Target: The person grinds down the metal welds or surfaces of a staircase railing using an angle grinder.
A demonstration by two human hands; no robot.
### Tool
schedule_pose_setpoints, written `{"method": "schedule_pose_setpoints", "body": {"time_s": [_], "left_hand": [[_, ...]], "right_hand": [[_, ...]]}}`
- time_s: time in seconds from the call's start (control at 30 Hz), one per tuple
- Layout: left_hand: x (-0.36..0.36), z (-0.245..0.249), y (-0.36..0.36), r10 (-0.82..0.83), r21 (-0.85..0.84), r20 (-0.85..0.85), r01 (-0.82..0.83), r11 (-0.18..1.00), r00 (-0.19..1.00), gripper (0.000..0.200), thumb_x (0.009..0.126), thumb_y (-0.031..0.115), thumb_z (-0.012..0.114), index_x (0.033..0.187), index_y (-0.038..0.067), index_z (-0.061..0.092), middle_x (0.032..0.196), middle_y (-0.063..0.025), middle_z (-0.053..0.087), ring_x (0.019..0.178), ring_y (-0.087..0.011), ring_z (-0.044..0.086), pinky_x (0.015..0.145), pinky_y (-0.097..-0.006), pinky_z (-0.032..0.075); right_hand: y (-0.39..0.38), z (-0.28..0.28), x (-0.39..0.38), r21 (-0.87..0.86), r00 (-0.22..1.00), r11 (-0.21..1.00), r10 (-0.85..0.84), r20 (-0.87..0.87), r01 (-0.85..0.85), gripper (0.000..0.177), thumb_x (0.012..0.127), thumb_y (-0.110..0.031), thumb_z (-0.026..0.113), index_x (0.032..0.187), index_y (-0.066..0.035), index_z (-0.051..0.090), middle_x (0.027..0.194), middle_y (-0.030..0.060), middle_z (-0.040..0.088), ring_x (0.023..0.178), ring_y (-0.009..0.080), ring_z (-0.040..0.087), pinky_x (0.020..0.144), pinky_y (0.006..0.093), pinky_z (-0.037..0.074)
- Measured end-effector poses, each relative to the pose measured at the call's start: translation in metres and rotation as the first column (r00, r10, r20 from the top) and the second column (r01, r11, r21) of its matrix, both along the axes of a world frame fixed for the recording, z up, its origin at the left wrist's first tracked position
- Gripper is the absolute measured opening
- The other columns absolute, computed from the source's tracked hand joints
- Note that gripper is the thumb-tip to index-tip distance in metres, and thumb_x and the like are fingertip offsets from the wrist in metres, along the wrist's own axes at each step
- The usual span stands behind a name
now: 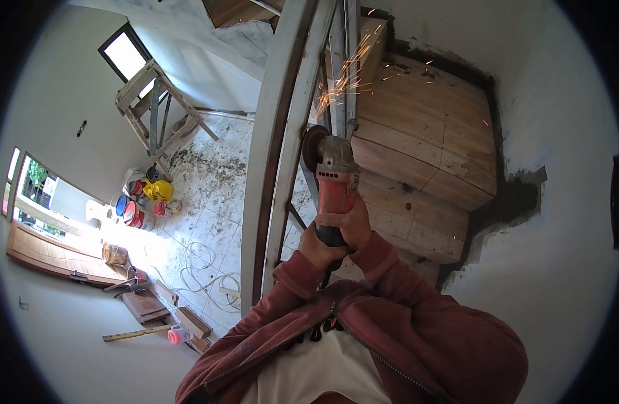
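My left hand (315, 248) is closed round the rear of a red angle grinder (335, 192), low on its dark handle end. Just above it, my right hand (354, 225) wraps the grinder's body from the right side. The grinder's disc (315, 147) sits against or very close to the metal stair railing (308, 101); exact contact is hard to make out. Orange sparks (346, 77) fly upward and to the right from ahead of the disc. Maroon sleeves cover both my forearms.
Wood-look tiled stairs (424, 145) rise on the right beside a wall with rough grey cement patches (518, 198). Down left, the dirty floor (205, 168) holds a wooden trestle (154, 108), paint buckets (135, 214), a loose cable (198, 269) and stacked boards (146, 306).
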State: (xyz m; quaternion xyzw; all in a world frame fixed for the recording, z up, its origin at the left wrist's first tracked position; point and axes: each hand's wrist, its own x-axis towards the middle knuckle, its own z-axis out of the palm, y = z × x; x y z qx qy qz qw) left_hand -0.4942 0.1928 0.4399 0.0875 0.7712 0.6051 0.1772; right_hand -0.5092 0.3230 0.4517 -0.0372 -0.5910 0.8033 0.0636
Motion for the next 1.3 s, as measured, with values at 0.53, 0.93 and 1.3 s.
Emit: {"method": "schedule_pose_setpoints", "body": {"time_s": [0.53,0.93,1.3], "left_hand": [[0.001,0.013,0.001,0.001,0.025,0.045,-0.002,1.0,0.999,0.081,0.049,0.027,0.085,0.113,-0.005,0.049,0.094,-0.015,0.065,0.083,-0.0236,0.067,0.074,-0.0338,0.055],[0.002,0.003,0.002,0.014,0.006,0.033,-0.014,1.0,0.999,0.078,0.049,0.026,0.083,0.113,-0.005,0.05,0.091,-0.0148,0.066,0.081,-0.0246,0.067,0.073,-0.0346,0.055],[-0.006,0.011,0.004,-0.036,-0.007,-0.032,0.036,0.999,0.999,0.06,0.054,0.02,0.084,0.104,0.0,0.057,0.089,-0.0077,0.066,0.078,-0.0173,0.066,0.07,-0.03,0.054]], "right_hand": [[0.002,-0.011,-0.003,0.002,0.999,0.999,0.033,0.0,-0.033,0.074,0.053,-0.013,0.085,0.115,0.0,0.047,0.104,0.0104,0.058,0.093,0.0205,0.058,0.083,0.0338,0.05],[0.002,-0.003,0.0,0.045,1.0,0.999,-0.017,0.006,0.017,0.071,0.055,-0.011,0.085,0.115,-0.001,0.048,0.103,0.0088,0.059,0.093,0.0185,0.058,0.083,0.0326,0.049],[0.005,-0.001,-0.006,-0.046,0.998,0.997,0.058,-0.032,-0.059,0.067,0.056,-0.009,0.083,0.113,0.0,0.05,0.103,0.008,0.059,0.092,0.0183,0.058,0.083,0.0318,0.049]]}}
